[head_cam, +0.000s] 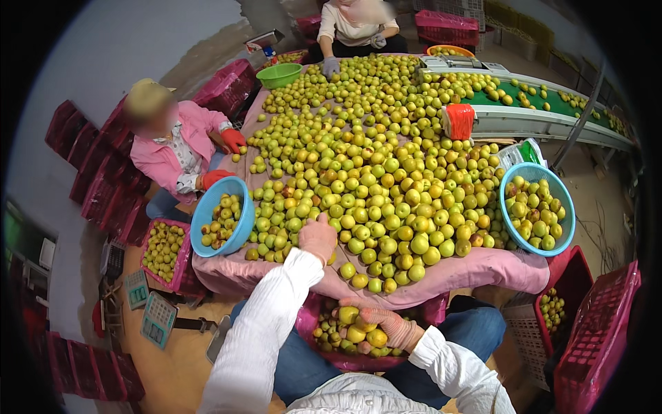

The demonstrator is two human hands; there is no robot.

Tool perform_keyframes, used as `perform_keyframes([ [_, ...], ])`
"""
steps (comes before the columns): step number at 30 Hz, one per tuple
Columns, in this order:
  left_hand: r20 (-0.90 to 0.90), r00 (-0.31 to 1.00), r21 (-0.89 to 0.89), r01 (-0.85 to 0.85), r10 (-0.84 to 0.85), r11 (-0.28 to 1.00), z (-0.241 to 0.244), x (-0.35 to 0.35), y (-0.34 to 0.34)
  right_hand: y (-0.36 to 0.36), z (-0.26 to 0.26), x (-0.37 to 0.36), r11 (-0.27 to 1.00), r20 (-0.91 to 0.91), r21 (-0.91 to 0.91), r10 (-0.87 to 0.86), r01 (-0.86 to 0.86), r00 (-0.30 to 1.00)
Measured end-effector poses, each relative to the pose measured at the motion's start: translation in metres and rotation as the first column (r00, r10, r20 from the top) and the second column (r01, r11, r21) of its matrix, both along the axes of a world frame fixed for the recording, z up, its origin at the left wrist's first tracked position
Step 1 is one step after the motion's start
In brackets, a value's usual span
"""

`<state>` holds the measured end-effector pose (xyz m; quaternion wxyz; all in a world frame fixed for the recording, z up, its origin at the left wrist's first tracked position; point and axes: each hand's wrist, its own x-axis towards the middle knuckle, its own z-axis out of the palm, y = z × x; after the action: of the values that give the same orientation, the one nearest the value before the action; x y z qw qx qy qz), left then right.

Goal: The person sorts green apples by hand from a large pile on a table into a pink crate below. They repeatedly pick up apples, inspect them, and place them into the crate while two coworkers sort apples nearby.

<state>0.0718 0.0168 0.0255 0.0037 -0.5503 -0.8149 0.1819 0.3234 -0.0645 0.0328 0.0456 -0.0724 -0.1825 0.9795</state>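
My left hand, in a pale pink glove, reaches into the near edge of a broad heap of yellow-green fruits that look like jujubes. Its fingertips touch the fruits; whether they grip one is hidden. Low in front of me my right hand, in a striped knit glove, cups several yellow fruits. Beneath it is a crate lined with pink plastic, between my knees, with more fruits inside. The heap lies on a table covered with pink cloth.
Blue baskets of fruit stand at the table's left and right corners. A green-belted conveyor meets the far right. Two co-workers sit left and opposite. Weighing scales and lined crates flank me.
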Motion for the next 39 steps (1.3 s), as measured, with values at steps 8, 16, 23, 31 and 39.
perform_keyframes([
  [8, -0.124, 0.985, 0.005, 0.118, -0.116, 0.993, -0.035, 0.007, 0.000, 0.011, -0.011, 0.007, 0.987, 0.080, 0.108, -0.125, 0.116, 0.989],
  [16, 0.485, 0.801, 0.243, 0.264, -0.352, 0.933, 0.060, 0.036, -0.081, 0.020, -0.032, -0.010, 0.975, 0.296, 0.099, -0.220, 0.199, 0.930],
  [23, 0.777, 0.457, 0.361, 0.239, -0.432, 0.901, 0.056, 0.040, -0.114, 0.022, 0.004, -0.012, 0.943, 0.290, 0.306, -0.219, 0.127, 0.932],
  [31, 0.919, -0.336, -0.026, -0.577, -0.208, 0.817, -0.021, -0.045, -0.082, 0.237, 0.048, 0.164, -0.058, -0.086, 0.984, -0.982, 0.168, 0.165],
  [39, 0.653, -0.688, -0.220, -0.572, -0.317, 0.790, -0.047, -0.034, -0.052, 0.269, 0.034, 0.229, -0.176, -0.272, 0.531, -0.962, -0.829, 0.030],
])
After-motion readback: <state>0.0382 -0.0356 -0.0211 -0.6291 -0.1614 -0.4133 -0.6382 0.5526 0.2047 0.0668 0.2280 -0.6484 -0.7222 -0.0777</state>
